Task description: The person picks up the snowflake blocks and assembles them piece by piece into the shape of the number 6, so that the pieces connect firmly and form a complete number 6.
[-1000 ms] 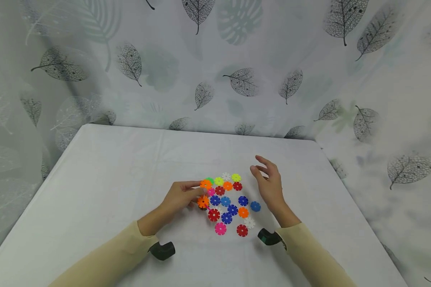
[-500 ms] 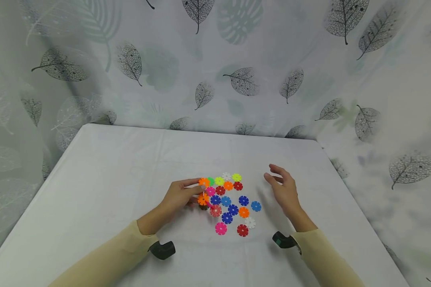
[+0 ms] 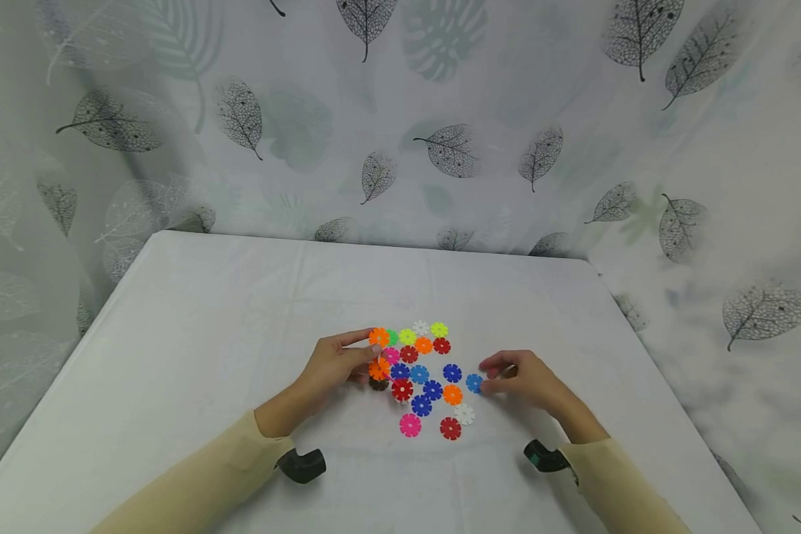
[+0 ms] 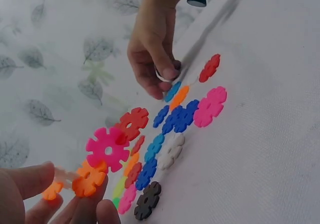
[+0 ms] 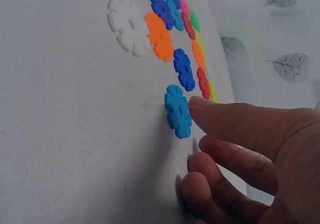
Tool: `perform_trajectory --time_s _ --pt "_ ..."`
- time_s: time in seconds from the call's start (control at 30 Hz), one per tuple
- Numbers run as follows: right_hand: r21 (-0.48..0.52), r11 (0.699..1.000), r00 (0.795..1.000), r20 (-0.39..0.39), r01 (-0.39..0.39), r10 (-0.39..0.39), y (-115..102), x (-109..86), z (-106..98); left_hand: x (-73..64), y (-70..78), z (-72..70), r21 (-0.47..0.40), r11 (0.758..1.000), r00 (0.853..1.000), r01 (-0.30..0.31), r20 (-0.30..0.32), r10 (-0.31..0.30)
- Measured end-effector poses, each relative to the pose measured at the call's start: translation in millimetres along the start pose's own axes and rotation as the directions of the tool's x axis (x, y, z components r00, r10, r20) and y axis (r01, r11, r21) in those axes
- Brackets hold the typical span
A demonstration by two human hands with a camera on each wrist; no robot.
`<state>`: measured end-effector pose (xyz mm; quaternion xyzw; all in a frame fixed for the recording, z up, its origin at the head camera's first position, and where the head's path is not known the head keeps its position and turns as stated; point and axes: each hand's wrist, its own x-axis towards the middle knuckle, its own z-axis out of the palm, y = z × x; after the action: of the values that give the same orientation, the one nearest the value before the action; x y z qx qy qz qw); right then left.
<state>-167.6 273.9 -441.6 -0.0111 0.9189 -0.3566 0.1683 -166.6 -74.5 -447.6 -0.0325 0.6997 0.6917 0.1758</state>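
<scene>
My left hand [image 3: 334,367] pinches a chain of joined plastic snowflake discs between thumb and fingers. In the left wrist view, the chain shows an orange disc [image 4: 89,178] by the fingertips, a pink disc [image 4: 107,150] and a red disc [image 4: 133,125] at its far end. A whitish piece [image 4: 64,175] sits between the two orange ones. My right hand [image 3: 527,380] is low over the table at the light blue disc [image 3: 474,383] on the right of the spread. Its thumb tip is right at that disc's edge in the right wrist view, the other fingers loosely bent beside it.
Several loose discs lie flat on the white table [image 3: 240,311] between the hands, among them a dark blue disc [image 3: 452,373], an orange disc [image 3: 452,394], a white disc [image 3: 464,414] and a pink disc [image 3: 410,425]. A leaf-patterned curtain [image 3: 294,148] hangs behind.
My right hand first drew back to the right, then came down to the light blue disc. My left hand stays in place, its chain of discs turned slightly.
</scene>
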Motion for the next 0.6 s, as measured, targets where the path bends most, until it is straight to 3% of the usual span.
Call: perform_trajectory --time_s 0.33,0.6 --pt "-0.101 0.995 0.999 -0.033 -0.013 0.009 -13.5 1.4 11.2 1.3 0.3 -0.3 0.024 1.0 1.0 0.003 0.001 -0.003" --pt "-0.053 0.998 0.995 -0.084 0.045 -0.049 -20.8 6.5 13.8 2.0 1.7 -0.5 0.012 1.0 1.0 0.029 0.004 -0.029"
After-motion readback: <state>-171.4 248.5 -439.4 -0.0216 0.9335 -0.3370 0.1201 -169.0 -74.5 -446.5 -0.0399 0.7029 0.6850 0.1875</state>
